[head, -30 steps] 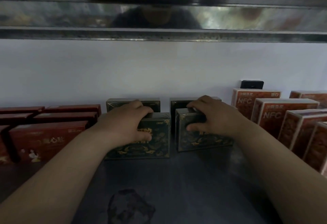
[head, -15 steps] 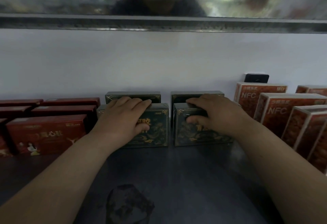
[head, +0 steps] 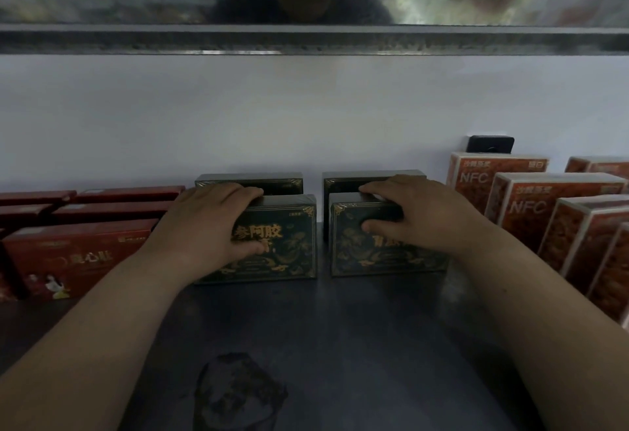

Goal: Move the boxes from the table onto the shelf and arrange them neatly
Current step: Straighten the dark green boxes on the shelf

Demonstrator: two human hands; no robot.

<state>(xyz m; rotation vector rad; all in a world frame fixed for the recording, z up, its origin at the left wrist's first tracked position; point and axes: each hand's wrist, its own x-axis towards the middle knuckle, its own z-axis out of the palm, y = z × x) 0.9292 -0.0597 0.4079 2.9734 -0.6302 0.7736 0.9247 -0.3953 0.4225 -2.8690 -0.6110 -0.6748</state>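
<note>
Two dark green boxes stand on the shelf, left hand gripping one, right hand gripping the other. Push unevenly and they'll probably go crooked or bump the rear boxes.

Prob. shop, shelf, rows of product boxes

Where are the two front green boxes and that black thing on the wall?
left front green box [head: 296, 253], head view, front face
right front green box [head: 350, 250], head view, front face
black wall device [head: 490, 144], head view, its middle
</note>
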